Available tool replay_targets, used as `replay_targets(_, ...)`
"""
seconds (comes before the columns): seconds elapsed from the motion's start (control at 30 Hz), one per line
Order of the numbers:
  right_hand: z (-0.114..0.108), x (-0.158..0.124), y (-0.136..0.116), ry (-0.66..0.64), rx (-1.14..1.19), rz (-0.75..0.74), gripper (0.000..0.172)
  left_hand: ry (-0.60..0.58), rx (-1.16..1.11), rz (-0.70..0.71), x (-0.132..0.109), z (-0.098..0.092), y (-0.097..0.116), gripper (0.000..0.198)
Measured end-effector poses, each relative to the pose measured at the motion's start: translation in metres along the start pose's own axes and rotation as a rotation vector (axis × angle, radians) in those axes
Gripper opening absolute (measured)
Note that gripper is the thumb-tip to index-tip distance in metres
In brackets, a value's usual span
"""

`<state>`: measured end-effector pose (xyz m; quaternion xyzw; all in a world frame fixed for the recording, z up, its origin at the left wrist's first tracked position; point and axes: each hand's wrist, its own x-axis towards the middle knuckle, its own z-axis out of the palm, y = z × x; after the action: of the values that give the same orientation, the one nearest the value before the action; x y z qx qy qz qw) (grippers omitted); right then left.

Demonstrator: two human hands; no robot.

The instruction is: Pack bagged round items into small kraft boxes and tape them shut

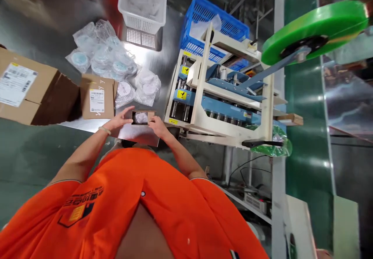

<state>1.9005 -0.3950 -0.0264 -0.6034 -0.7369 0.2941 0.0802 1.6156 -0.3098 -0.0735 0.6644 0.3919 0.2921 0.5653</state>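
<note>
The fingers (127, 112) of the left hand (119, 121) lie fairly straight along the left side of a small box (142, 117), thumb pressed to its near edge; the right hand (157, 127) closes from the other side, fingertips curled on the right flap; between them the small box is pinched, opening turned up towards the camera, seemingly so that its inside can be seen. Inside shows a pale, crinkled plastic-wrapped item (141, 117); what exactly it is cannot be told at this size. The box hangs just above the near edge of a shiny metal table (145, 63), close to the body, forearms bent in over an orange shirt (151, 197).

Just left of the hands lies a labelled carton (97, 98), flat on the table; beyond it a heap of bagged round parts (101, 53) spreads within reach, probably a ready supply; a larger carton (23, 84) sits at the far left. At the table's back stand a white basket (144, 2) and a blue crate (212, 18). To the right a cream and blue tape machine (221, 99) stands beside the table, its green tape roll (314, 30) mounted high on an arm.
</note>
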Motion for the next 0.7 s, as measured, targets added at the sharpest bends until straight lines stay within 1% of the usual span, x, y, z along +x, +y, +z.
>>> replay_targets(0.07,0.001,0.007,0.000,-0.014,0.026,0.020,0.009,-0.119,-0.121,-0.111,0.012,0.006,-0.009,0.097)
replay_targets(0.1,0.001,0.011,-0.001,-0.012,0.033,0.036,0.005,-0.129,-0.153,-0.148,0.020,0.011,-0.012,0.098)
replay_targets(0.13,0.001,0.015,-0.003,0.008,0.034,0.066,0.013,-0.118,-0.165,-0.172,0.027,0.016,-0.014,0.096)
replay_targets(0.2,0.001,0.021,-0.006,0.095,0.038,0.150,0.046,-0.094,-0.156,-0.189,0.039,0.024,-0.015,0.091)
replay_targets(0.27,0.000,0.023,-0.007,0.189,0.087,0.221,0.081,-0.104,-0.143,-0.185,0.045,0.027,-0.016,0.088)
replay_targets(0.3,-0.001,0.023,-0.006,0.210,0.131,0.234,0.096,-0.107,-0.133,-0.179,0.046,0.026,-0.017,0.088)
replay_targets(0.37,-0.005,0.023,0.000,0.196,0.218,0.205,0.116,-0.110,-0.101,-0.162,0.045,0.025,-0.018,0.091)
replay_targets(0.43,-0.011,0.023,0.007,0.164,0.260,0.138,0.125,-0.110,-0.075,-0.146,0.043,0.026,-0.020,0.094)
replay_targets(0.47,-0.014,0.025,0.010,0.145,0.260,0.101,0.125,-0.112,-0.073,-0.143,0.042,0.026,-0.021,0.095)
replay_targets(0.5,-0.018,0.027,0.013,0.124,0.248,0.068,0.122,-0.115,-0.075,-0.144,0.042,0.027,-0.021,0.097)
replay_targets(0.53,-0.020,0.030,0.014,0.104,0.224,0.048,0.115,-0.121,-0.077,-0.146,0.041,0.026,-0.021,0.098)
replay_targets(0.63,-0.021,0.038,0.012,0.072,0.081,0.083,0.078,-0.160,-0.064,-0.148,0.040,0.018,-0.013,0.101)
replay_targets(0.7,-0.016,0.037,0.009,0.097,-0.036,0.112,0.057,-0.185,-0.045,-0.145,0.039,0.006,0.000,0.097)
